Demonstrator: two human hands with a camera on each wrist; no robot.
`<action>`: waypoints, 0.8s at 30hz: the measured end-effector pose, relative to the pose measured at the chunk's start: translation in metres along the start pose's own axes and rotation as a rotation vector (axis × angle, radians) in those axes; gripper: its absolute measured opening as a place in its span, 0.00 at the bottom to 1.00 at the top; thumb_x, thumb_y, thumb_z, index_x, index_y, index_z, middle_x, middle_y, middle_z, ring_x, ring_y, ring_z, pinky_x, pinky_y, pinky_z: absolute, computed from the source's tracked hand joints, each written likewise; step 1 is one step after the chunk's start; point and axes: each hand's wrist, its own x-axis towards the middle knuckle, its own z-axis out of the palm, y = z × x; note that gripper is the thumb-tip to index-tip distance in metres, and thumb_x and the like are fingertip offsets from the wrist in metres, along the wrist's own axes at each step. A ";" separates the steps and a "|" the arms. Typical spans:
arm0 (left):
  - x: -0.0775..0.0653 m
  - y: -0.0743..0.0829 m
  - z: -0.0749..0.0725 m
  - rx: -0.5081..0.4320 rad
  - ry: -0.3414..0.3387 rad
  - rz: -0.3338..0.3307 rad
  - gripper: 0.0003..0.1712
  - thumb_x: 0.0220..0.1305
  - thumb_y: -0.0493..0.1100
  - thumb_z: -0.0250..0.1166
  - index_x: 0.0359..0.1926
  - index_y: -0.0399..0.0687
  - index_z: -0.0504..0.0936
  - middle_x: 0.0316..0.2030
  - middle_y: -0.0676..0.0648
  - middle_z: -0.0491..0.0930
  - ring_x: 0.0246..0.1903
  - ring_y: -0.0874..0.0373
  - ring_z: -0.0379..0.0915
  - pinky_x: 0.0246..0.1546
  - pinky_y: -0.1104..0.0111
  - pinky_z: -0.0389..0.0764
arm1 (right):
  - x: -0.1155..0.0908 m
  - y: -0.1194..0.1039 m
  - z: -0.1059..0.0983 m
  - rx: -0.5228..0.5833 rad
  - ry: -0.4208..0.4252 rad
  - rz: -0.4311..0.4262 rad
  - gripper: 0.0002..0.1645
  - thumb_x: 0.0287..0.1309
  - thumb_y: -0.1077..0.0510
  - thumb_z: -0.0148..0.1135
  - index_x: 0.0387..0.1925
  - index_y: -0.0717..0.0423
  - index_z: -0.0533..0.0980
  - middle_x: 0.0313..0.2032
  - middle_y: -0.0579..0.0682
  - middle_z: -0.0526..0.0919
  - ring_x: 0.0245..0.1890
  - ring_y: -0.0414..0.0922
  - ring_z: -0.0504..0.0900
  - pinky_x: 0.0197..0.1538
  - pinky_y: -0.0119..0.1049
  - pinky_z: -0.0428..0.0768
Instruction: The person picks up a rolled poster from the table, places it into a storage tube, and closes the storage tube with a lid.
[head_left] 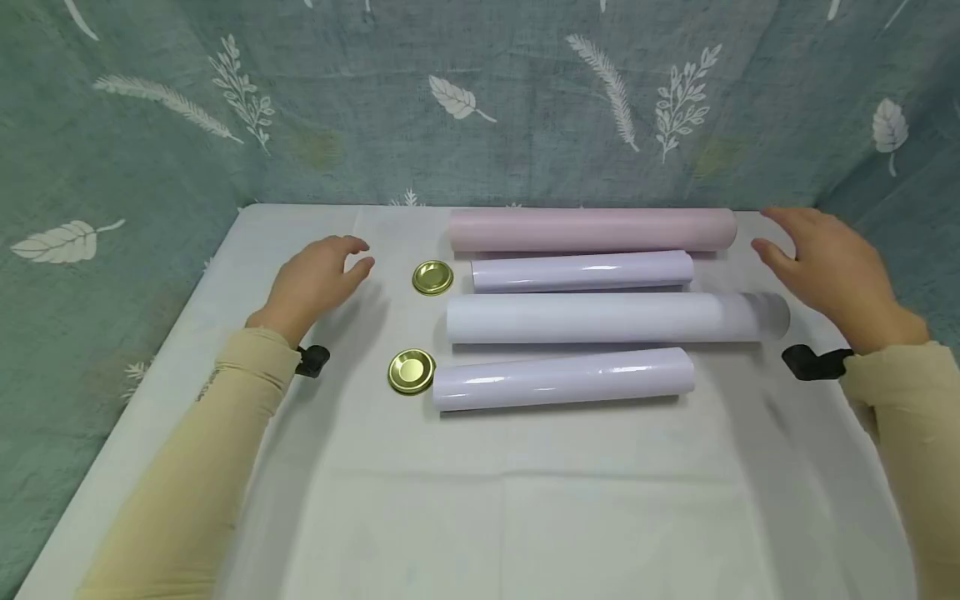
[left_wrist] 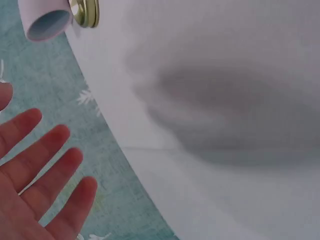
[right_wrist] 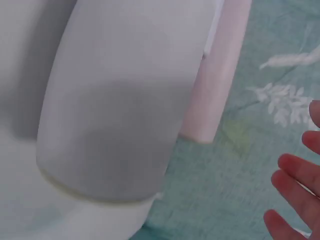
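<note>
Raised over the left side of the table, my left hand (head_left: pixel 311 279) has its fingers relaxed and holds nothing. Nearest to it is a gold jar lid (head_left: pixel 432 277); a second gold lid (head_left: pixel 411 372) lies closer to the front. My right hand (head_left: pixel 840 262) hovers at the right, also holding nothing, near the ends of a pink paper roll (head_left: pixel 592 231) and a long white roll (head_left: pixel 585 317). Between those two lies a shorter glossy white roll (head_left: pixel 581 272). Another glossy roll (head_left: pixel 562 380) lies foremost, its left end close beside the front lid.
A white cloth covers the table (head_left: pixel 495 517). Behind and at the sides hangs a green curtain (head_left: pixel 510 100) with white leaf prints. A small black wrist mount (head_left: pixel 312 361) sits on the left wrist, and a similar black mount (head_left: pixel 813 363) on the right.
</note>
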 end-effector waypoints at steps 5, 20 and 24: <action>-0.012 0.009 0.012 -0.123 0.042 0.020 0.25 0.64 0.60 0.45 0.53 0.52 0.72 0.49 0.47 0.73 0.48 0.49 0.67 0.44 0.53 0.68 | -0.008 -0.013 0.006 0.117 0.019 -0.081 0.35 0.62 0.40 0.43 0.65 0.54 0.56 0.59 0.64 0.62 0.56 0.64 0.61 0.48 0.63 0.59; -0.022 0.039 0.025 -0.797 -0.058 0.161 0.18 0.64 0.54 0.52 0.45 0.47 0.75 0.44 0.47 0.77 0.44 0.59 0.72 0.46 0.64 0.72 | -0.025 -0.071 0.027 0.500 0.010 -0.206 0.27 0.62 0.45 0.48 0.62 0.26 0.56 0.49 0.46 0.76 0.50 0.46 0.72 0.49 0.49 0.68; -0.030 0.057 0.010 -0.909 -0.025 0.202 0.16 0.65 0.49 0.52 0.45 0.42 0.75 0.44 0.46 0.76 0.46 0.54 0.72 0.48 0.60 0.70 | -0.024 -0.086 0.031 0.558 -0.011 -0.237 0.25 0.63 0.45 0.46 0.61 0.26 0.58 0.48 0.42 0.77 0.50 0.41 0.72 0.50 0.43 0.68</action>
